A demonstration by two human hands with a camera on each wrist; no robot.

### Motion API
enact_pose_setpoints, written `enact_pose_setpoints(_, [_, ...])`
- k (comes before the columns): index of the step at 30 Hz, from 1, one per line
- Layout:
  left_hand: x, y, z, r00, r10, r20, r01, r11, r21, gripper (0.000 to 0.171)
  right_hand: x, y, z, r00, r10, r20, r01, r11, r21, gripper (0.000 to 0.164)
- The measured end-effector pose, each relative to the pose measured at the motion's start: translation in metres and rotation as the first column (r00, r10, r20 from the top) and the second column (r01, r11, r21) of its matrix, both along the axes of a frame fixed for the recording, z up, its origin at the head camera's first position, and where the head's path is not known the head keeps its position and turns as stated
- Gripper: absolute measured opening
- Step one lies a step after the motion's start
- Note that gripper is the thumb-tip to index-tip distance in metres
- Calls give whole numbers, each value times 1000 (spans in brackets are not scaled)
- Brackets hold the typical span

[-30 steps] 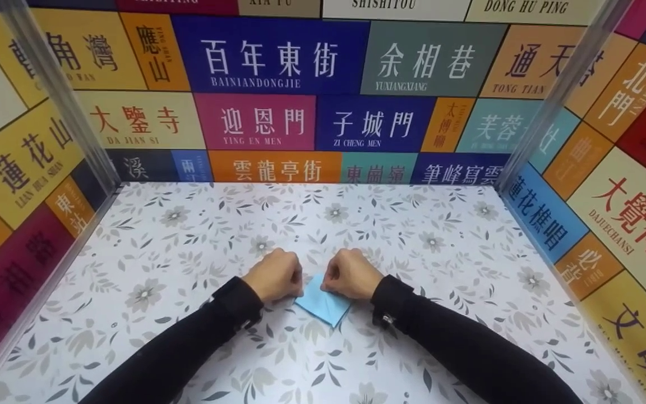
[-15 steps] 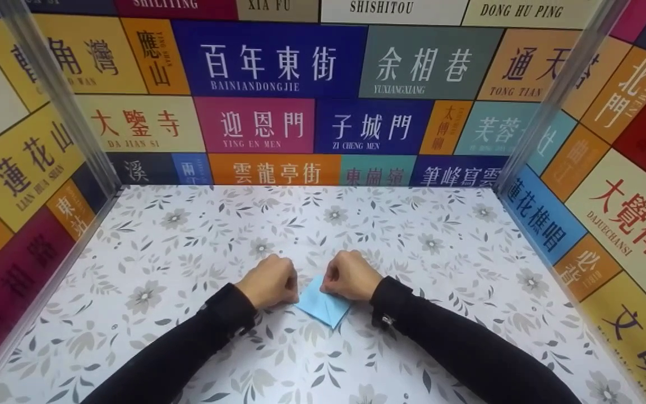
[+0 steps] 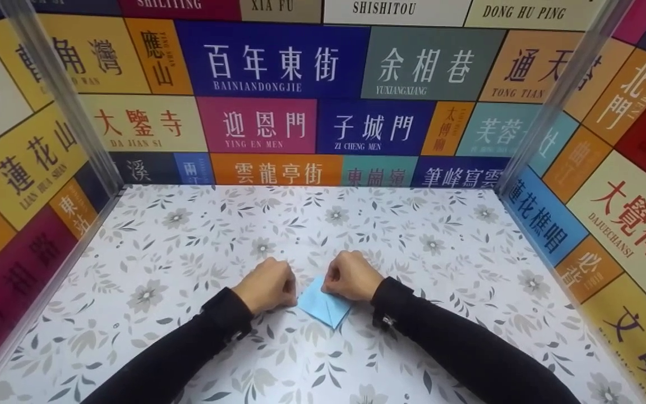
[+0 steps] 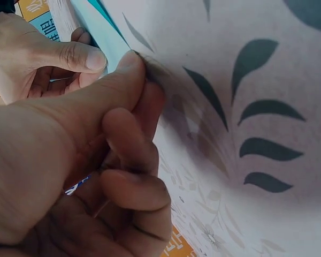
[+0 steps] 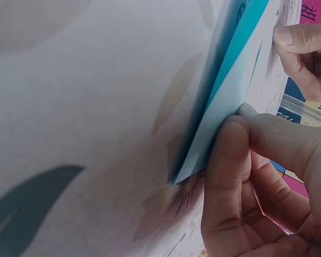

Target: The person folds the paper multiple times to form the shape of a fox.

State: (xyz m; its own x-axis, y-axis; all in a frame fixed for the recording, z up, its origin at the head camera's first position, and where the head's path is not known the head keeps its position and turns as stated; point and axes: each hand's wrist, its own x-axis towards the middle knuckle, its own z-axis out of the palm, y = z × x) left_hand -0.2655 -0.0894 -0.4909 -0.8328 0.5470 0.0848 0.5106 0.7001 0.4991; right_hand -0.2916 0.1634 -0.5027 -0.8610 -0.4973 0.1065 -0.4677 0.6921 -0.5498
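Note:
A light blue folded sheet of paper [image 3: 323,308] lies on the table with a corner towards me and a crease running to it. My right hand [image 3: 354,278] pinches its upper right edge between thumb and index finger. In the right wrist view the paper [image 5: 222,101] shows stacked layers, the lower one darker teal. My left hand [image 3: 270,285] is just off the left corner, fingers curled, with thumb and index tips together. In the left wrist view the left thumb [image 4: 129,64] overlaps the paper [image 4: 108,37]; whether it touches is hard to tell.
A white tabletop [image 3: 188,247] with a grey flower and leaf print surrounds the hands. Colourful panels with Chinese place names [image 3: 272,56] stand at the back and both sides, behind clear corner strips.
My left hand has slid slightly left and towards me, away from the paper's left corner, which now shows. The right hand keeps its pinch, and the paper stays nearly in place.

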Motion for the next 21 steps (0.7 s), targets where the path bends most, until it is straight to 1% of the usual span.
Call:
enact_pose_setpoints(11, [0, -1, 0, 999, 28, 31, -29, 999, 16, 14, 0, -1, 0, 1000, -5, 20, 5, 1000, -2, 12])
enact_pose_setpoints(18, [-1, 1, 0, 998, 34, 59, -36, 999, 26, 15, 1, 0, 1, 1000, 15, -26, -15, 1000, 3, 12])
enact_pose_setpoints(21, [-2, 3, 1, 997, 47, 65, -49, 998, 30, 15, 1, 0, 2, 999, 14, -33, -14, 1000, 1, 12])
